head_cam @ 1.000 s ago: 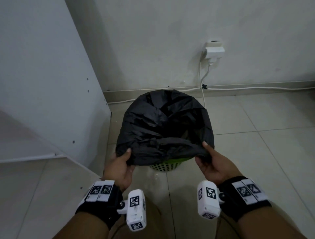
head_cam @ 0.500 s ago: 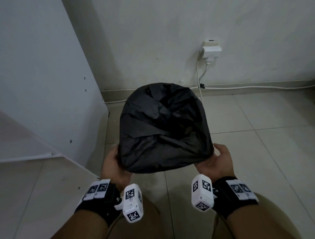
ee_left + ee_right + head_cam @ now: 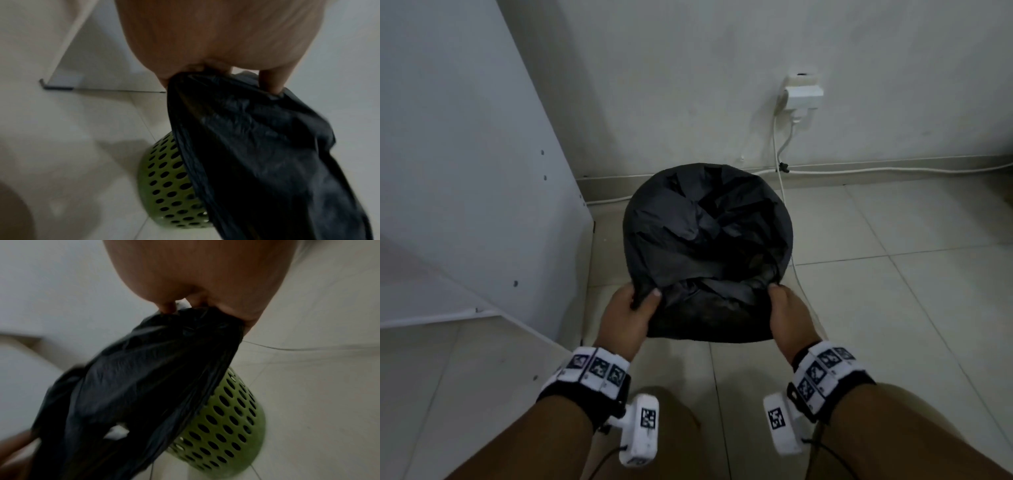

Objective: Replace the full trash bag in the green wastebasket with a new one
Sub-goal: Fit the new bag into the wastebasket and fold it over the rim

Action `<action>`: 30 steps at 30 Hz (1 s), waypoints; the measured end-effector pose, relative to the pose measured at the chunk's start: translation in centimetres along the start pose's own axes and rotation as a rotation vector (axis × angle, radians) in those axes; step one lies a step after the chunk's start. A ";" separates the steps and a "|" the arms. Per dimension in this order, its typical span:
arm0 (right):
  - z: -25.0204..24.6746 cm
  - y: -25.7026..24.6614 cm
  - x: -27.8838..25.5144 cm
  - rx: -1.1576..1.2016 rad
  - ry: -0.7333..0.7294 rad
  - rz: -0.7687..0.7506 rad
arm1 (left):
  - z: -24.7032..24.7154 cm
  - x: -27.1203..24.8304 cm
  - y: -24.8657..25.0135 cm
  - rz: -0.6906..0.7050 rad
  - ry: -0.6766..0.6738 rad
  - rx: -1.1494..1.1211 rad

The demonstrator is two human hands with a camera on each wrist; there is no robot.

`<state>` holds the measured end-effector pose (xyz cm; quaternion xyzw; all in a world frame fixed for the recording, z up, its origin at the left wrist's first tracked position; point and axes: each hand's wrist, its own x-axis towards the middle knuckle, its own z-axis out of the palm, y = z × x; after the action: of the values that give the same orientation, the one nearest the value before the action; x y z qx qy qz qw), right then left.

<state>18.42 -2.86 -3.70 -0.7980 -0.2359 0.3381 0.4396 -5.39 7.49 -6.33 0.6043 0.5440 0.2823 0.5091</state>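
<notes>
A black trash bag (image 3: 705,240) covers the green perforated wastebasket (image 3: 168,186), which stands on the tiled floor near the wall. In the head view the basket is hidden under the bag. My left hand (image 3: 633,308) pinches the bag's near left edge, thumb on top. My right hand (image 3: 784,308) grips the near right edge. The wrist views show the bag (image 3: 257,146) (image 3: 154,394) stretched up from the wastebasket (image 3: 226,426) into each hand's curled fingers (image 3: 271,81) (image 3: 168,306).
A white cabinet panel (image 3: 465,171) stands close on the left. A wall socket with a plug (image 3: 801,94) sits above the basket, and its white cable (image 3: 893,169) runs along the skirting. Bare floor tiles (image 3: 893,291) extend to the right.
Both hands moved from under the bag's lower hem up to its near edge and took hold of it, bunching the plastic upward. The view has tilted down a little.
</notes>
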 end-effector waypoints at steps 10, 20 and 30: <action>2.6 0.2 -0.4 -0.364 -0.183 -0.138 | 3.5 0.1 0.9 0.045 -0.045 0.276; 2.4 0.6 -1.8 0.331 0.122 0.281 | 2.2 -1.1 -0.6 -0.464 0.133 -0.618; 1.5 0.0 -4.4 0.551 0.048 0.230 | 2.7 -2.1 -0.1 -0.381 0.224 -0.645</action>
<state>14.36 -5.01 -2.82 -0.6778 -0.0331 0.4181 0.6038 -3.49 4.68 -6.82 0.2666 0.5821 0.4034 0.6537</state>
